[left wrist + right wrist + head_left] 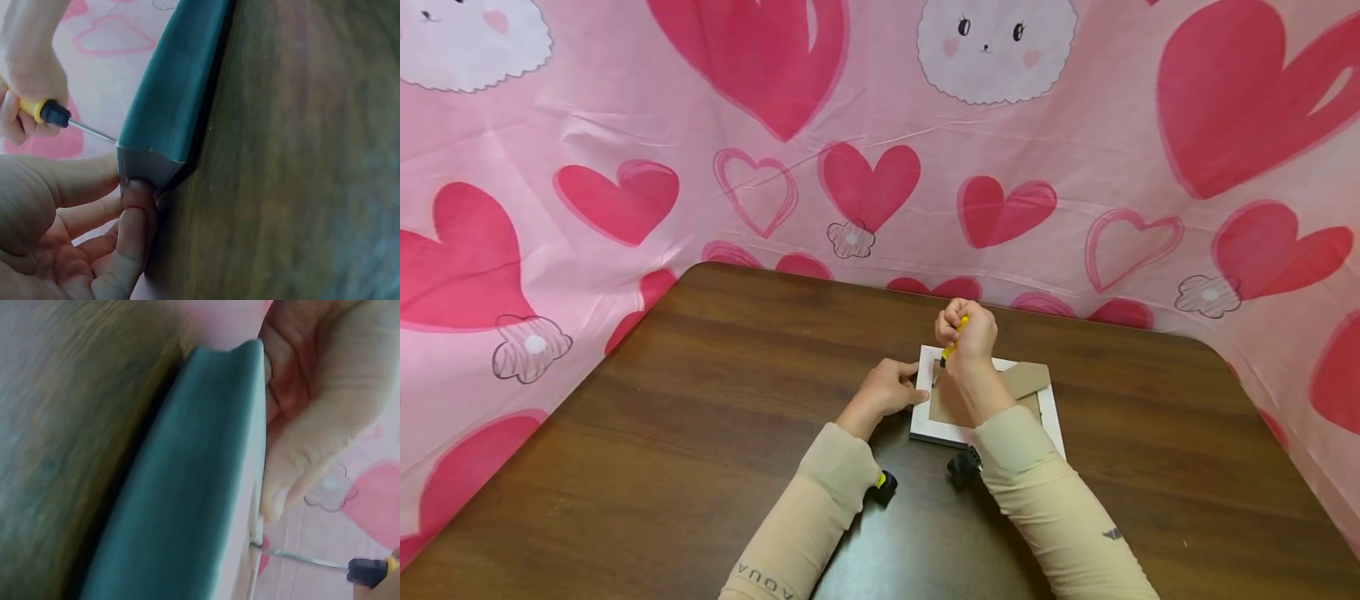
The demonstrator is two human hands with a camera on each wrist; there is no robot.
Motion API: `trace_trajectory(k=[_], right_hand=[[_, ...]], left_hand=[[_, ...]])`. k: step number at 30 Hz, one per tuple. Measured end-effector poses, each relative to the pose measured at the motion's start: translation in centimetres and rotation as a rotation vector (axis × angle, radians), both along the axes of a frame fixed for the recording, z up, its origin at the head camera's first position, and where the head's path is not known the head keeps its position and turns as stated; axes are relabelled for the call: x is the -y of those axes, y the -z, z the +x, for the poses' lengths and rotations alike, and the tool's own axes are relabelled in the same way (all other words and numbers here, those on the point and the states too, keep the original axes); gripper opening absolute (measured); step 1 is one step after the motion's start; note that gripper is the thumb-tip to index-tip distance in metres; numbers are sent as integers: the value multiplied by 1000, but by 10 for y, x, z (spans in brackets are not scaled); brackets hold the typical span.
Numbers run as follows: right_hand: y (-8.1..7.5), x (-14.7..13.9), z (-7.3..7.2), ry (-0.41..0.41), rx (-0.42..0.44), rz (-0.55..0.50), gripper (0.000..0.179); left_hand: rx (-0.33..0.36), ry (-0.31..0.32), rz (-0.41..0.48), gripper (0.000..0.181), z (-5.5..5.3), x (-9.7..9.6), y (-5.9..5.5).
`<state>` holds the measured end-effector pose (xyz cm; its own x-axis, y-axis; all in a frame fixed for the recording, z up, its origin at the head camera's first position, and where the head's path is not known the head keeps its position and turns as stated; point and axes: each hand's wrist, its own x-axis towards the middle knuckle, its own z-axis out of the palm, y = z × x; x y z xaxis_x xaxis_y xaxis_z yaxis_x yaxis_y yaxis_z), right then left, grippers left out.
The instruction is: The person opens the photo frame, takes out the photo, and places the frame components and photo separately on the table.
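A white-bordered picture frame (942, 432) lies face down on the table, its brown backing board (947, 406) upward. At its left side my left hand (889, 388) grips the border, thumb on top and fingers at the outer edge. My right hand (976, 332) is fisted round the yellow-and-black handle of a screwdriver (947, 353) above the frame. In the right wrist view the thin metal shaft of the screwdriver (300, 557) reaches the inner edge of the border. The frame's side (175, 87) looks teal in the left wrist view.
A brown strip (1028, 380) lies slantwise across the backing at the right. Dark wooden table (700, 433) surrounds the frame. Behind it hangs a pink heart-patterned cloth (880, 108). Black wrist cameras (964, 468) sit under both sleeves, close to the frame's near side.
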<state>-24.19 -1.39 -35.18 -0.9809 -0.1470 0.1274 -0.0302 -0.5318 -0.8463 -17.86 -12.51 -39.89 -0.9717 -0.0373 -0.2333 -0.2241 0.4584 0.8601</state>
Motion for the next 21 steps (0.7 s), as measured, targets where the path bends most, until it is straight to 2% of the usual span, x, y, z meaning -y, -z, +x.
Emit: trace_trajectory(k=[5,11,17,21], right_hand=[[-2,13,2,52,10,75,35],[-3,22,3,63,22,104,31],[-3,29,5,65,13,197,32],[-3,28,5,81,31,175,34]], left_hand=[[-9,6,-53,57,-1,1,0],[-11,6,-80,58,0,2,0],[-15,8,-90,58,-1,2,-1],[-9,8,-89,58,-1,1,-2]])
